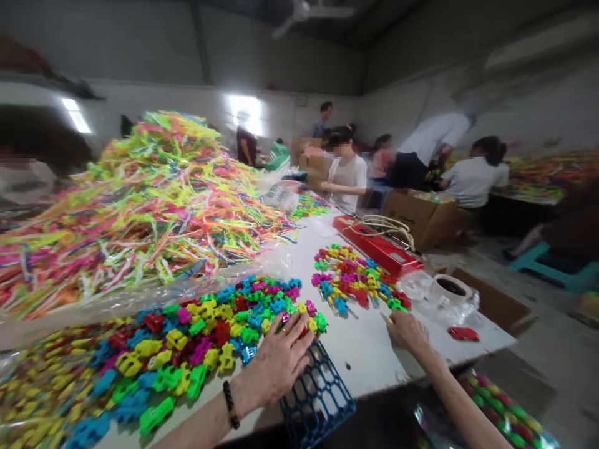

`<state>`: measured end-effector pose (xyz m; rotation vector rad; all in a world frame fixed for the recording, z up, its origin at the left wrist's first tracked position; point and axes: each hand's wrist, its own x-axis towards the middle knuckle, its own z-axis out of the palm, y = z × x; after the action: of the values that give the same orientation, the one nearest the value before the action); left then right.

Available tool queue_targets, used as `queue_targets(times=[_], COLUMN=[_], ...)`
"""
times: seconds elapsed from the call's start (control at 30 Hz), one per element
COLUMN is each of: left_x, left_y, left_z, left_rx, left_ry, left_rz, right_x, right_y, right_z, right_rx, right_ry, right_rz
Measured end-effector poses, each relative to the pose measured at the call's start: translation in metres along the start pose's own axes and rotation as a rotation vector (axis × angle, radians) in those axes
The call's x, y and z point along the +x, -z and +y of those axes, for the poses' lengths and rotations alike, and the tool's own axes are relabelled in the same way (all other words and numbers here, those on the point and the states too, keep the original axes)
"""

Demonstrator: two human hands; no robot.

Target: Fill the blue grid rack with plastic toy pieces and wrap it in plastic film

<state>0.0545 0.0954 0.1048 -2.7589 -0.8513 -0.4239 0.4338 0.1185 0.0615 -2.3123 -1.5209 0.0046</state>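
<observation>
Two hands at a white table [360, 355]: the left hand [276, 362], spread over a blue mesh rack [318, 399], touches multicoloured plastic pieces [210, 330] at its 10 o'clock; the right hand [407, 330] pinches a pale stick [386, 318].

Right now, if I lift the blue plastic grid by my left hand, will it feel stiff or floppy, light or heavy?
The blue plastic grid will probably feel light for its size, since it is mostly holes between thin bars. It looks stiff, keeping a regular flat shape. It seems to overhang the edge of the white table, so a push may tip it.
</observation>
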Motion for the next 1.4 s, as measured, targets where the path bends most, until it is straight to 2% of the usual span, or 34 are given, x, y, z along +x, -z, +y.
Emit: queue_targets(times=[0.07, 0.17, 0.23, 0.3, 0.4, 0.47, 0.53, 0.63, 0.73, 0.83, 0.9, 1.0, 1.07, 1.23, 1.4], left_x=[0.001, 0.002, 0.001, 0.0, 0.0, 0.003, 0.007, 0.01, 0.01, 0.01, 0.01, 0.011, 0.011, 0.011, 0.011], left_y=[0.0, -0.001, -0.001, 0.0, 0.004, 0.004, 0.003, 0.001, -0.002, -0.004, -0.004, -0.002, -0.001, 0.0, 0.001], left_z=[-0.001, -0.004, -0.005, -0.006, -0.01, -0.014, -0.017, -0.017, -0.016, -0.017, -0.017, -0.016, -0.016, -0.013, -0.007], left_rx=[0.0, 0.007, 0.002, -0.024, -0.091, -0.136, -0.17, -0.171, -0.143, -0.133, -0.128, -0.123, -0.125, -0.113, -0.088], left_ry=[0.012, 0.006, -0.003, -0.009, 0.002, 0.017, 0.023, -0.006, -0.045, -0.052, -0.047, -0.042, -0.046, -0.031, -0.073], left_rz=[-0.001, -0.009, -0.023, -0.045, -0.07, -0.082, -0.104, -0.141, -0.152, -0.161, -0.175, -0.191, -0.197, -0.19, -0.181], right_x=[-0.009, -0.034, -0.051, -0.066, -0.076, -0.073, -0.07, -0.076, -0.099, -0.123, -0.131, -0.129, -0.122, -0.114, -0.112], right_y=[-0.013, -0.035, -0.047, -0.049, -0.036, -0.025, -0.017, -0.011, -0.015, -0.028, -0.041, -0.057, -0.062, -0.064, -0.056], right_z=[-0.011, -0.03, -0.038, -0.04, -0.035, -0.031, -0.029, -0.03, -0.042, -0.072, -0.098, -0.126, -0.134, -0.135, -0.129], right_rx=[0.165, 0.74, 1.003, 0.961, 0.595, 0.283, 0.196, 0.246, 0.594, 1.019, 1.126, 1.073, 1.002, 0.777, 0.715], right_ry=[0.048, 0.048, 0.008, 0.0, 0.118, 0.233, 0.262, 0.265, 0.217, 0.16, 0.169, 0.248, 0.324, 0.56, 0.625], right_rz=[-0.013, -0.049, -0.077, -0.077, -0.049, -0.112, -0.195, -0.236, -0.245, -0.337, -0.38, -0.378, -0.369, -0.374, -0.44])
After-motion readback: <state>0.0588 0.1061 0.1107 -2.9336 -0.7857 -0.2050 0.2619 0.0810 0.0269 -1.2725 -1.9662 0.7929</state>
